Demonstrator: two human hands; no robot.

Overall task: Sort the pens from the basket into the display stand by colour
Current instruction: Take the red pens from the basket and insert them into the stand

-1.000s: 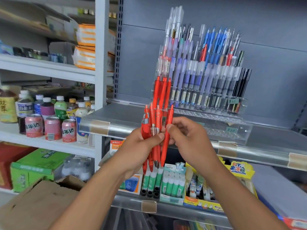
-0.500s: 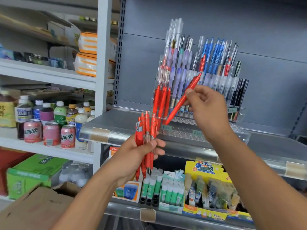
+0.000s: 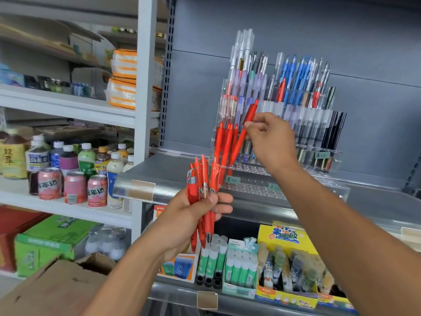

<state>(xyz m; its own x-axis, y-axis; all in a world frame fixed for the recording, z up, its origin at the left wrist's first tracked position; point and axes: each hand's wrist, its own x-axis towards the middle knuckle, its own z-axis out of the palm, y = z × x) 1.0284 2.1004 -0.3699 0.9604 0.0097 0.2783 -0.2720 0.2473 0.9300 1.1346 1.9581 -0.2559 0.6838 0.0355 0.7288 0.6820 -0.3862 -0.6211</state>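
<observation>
- Step in hand: right hand (image 3: 268, 142) pinches one red pen (image 3: 245, 131), tilted, beside the red row (image 3: 225, 144) in the display stand (image 3: 328, 156).
- Left hand (image 3: 193, 215) grips the spare red bundle (image 3: 202, 185) below.
- Next, I judge: straighten the pen, tip down into a free slot.

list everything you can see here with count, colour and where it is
single red pen: one, red, tilted at the stand's left slots
bundle of red pens: several, red, below the stand
red pens in stand: about four, red, lower left slots
display stand: one, clear, tiered, on the grey shelf, holding blue, black and clear pens
pink cans: three, pink, left shelf
bottles: many, mixed colours, behind the cans
glue sticks: many, green and white, lower shelf
yellow box: one, lower right
cardboard box: one, brown, bottom left
left hand: grips the bundle
right hand: pinches the single pen
</observation>
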